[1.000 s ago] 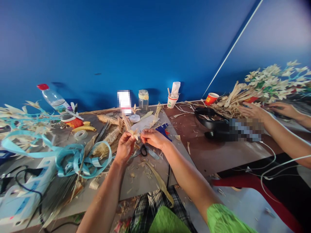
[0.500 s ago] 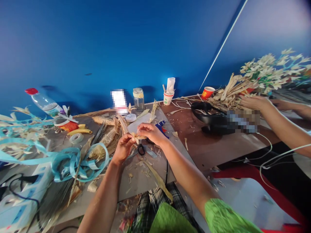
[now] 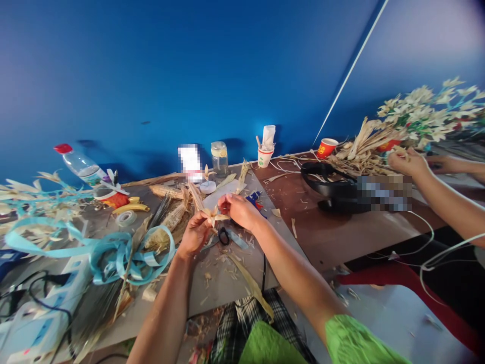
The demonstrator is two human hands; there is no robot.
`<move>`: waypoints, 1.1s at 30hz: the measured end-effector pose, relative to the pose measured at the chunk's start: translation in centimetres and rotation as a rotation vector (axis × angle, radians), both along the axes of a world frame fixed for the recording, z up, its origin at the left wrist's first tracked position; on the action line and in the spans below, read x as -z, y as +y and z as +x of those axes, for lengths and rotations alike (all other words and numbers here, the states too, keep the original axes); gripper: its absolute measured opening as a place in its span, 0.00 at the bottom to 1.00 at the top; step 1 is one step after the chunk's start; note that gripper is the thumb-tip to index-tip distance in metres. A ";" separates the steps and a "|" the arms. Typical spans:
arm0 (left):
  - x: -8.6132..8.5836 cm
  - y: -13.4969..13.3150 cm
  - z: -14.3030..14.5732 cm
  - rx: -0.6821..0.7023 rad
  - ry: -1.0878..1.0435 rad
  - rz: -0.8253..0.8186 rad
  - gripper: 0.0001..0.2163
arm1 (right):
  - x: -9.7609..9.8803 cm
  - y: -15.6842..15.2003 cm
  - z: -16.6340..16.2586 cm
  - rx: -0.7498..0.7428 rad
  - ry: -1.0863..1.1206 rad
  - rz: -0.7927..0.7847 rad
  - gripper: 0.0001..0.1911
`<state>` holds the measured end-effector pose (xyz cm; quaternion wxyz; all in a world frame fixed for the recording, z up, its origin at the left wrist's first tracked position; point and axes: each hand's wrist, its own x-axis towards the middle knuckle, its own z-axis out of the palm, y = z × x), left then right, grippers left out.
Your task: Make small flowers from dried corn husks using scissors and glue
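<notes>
A small pale corn husk flower [image 3: 214,218] with pointed petals is between my hands above the table. My left hand [image 3: 196,233] pinches its base from the left, fingertips pressed together. From the right, my right hand [image 3: 242,211] has its thumb and fingers closed at the flower's upper petals; the fingertips are partly hidden. Just below lie scissors [image 3: 224,236] with black handles. Behind my right hand, a blue tool [image 3: 253,198] with a red part is partly covered. Dried corn husks [image 3: 195,196] and corn cobs [image 3: 166,192] lie beyond my left hand.
Light blue ribbon [image 3: 113,258] coils at the left, near a power strip [image 3: 38,316] and a tilted plastic bottle [image 3: 81,164]. A glass jar [image 3: 220,157] and paper cup [image 3: 265,155] stand by the wall. At the right, a co-worker's hands [image 3: 407,162] are near husks and a black pan-like object [image 3: 326,184].
The view has shifted slightly, so most things sit farther right. My hands stay at the flower, with its petals showing more openly. The co-worker's near hand has lifted from the husk pile.
</notes>
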<state>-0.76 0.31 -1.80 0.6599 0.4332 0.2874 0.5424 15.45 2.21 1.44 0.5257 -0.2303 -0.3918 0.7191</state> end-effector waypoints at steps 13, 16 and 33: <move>-0.3 0.2 -0.5 0.034 -0.184 0.043 0.07 | 0.9 0.8 0.1 0.196 0.042 0.011 0.04; -0.4 0.2 -0.5 0.026 -0.198 0.055 0.07 | 1.0 0.6 -0.3 0.179 0.030 0.045 0.05; -0.4 0.1 -0.6 0.032 -0.251 0.013 0.09 | 0.1 0.6 -0.4 0.213 0.102 -0.065 0.11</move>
